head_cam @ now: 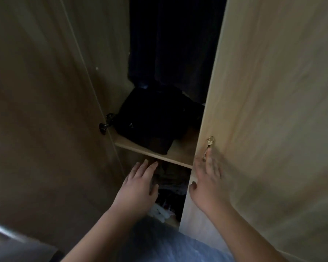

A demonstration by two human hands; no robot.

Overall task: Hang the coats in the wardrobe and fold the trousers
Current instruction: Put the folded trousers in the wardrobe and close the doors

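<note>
Wardrobe [273, 91]: pale wood, standing open at the middle; right door [263, 129] nearest the camera, left door [36, 110] swung out in shadow.
Hanging coats [170, 44]: dark garments in the upper compartment, above the shelf.
Shelf [178, 154]: carries a black folded pile [150, 118], possibly trousers; too dim to tell.
Lower compartment [170, 195]: mixed clothes, unclear.
Right hand [206, 184]: fingers straight, flat on the right door, just below the brass handle [209, 143]; blurred.
Left hand [138, 184]: fingers extended, holding nothing, before the lower compartment.
</note>
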